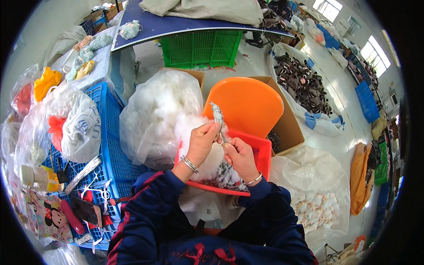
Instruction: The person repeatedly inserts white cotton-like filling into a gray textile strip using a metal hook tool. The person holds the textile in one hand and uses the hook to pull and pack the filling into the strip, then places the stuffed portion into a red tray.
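- Two dark blue sleeves (148, 225) with red trim come up from the lower edge.
- The left hand (202, 143), bracelets (189, 164) at its wrist, is pinched on a grey piece (218, 115), which points up and away above the tub.
- The right hand (242, 159), wearing a bangle (253, 179), is closed on a thin stem (223, 138) just below that piece; whether the stem is a tool or part of the piece, I cannot tell. The hands are close beside each other.
- Beneath them, the red tub (264, 163) holds white stuffing (212, 164) and grey scraps (226, 177).
- To the left, a blue crate (114, 137) carries a phone (86, 211), scissors (104, 194), white strands (84, 174), a jar (39, 177) and a white bag (82, 134).
- To the right, small white pieces (316, 212) lie on clear plastic (304, 170).
- Just beyond the tub stand an orange panel (245, 104), a box (289, 130) and, to their left, a clear bag (137, 119) full of stuffing.
- Farther off, a green crate (201, 48) sits under the edge of a blue bench (185, 25) bearing a pale sack (207, 9).
- Dark brown plush pieces (302, 84) fill an open sack at the right.
- Bright windows (375, 55) show at the far wall.
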A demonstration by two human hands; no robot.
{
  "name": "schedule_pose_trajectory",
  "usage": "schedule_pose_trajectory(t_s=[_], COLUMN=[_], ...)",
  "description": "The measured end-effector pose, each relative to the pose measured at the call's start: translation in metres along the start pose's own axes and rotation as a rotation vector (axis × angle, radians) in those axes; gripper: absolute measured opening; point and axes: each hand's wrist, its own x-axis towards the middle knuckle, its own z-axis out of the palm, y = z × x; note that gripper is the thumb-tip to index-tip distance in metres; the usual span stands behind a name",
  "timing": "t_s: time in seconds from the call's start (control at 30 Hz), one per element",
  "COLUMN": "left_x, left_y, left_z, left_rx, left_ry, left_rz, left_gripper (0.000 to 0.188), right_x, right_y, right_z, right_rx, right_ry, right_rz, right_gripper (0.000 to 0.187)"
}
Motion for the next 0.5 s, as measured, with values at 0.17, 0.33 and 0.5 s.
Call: schedule_pose_trajectory(t_s=[0.17,0.33,0.5], left_x=[-0.004,-0.003,-0.004], left_y=[0.0,-0.012,-0.021], left_z=[0.009,0.005,0.002], left_rx=[0.116,0.104,0.086], left_ry=[0.072,0.125,0.123], left_rz=[0.055,0.005,0.0], left_gripper=[0.032,0.031,0.031], right_x=[-0.005,-0.005,-0.006], right_y=[0.0,0.003,0.006], right_z=[0.008,0.01,0.012], right_rx=[0.039,0.147,0.086], right_ry=[0.026,0.024,0.05], right_rz=[0.039,0.145,0.13], right_gripper=[0.013,0.013,0.014])
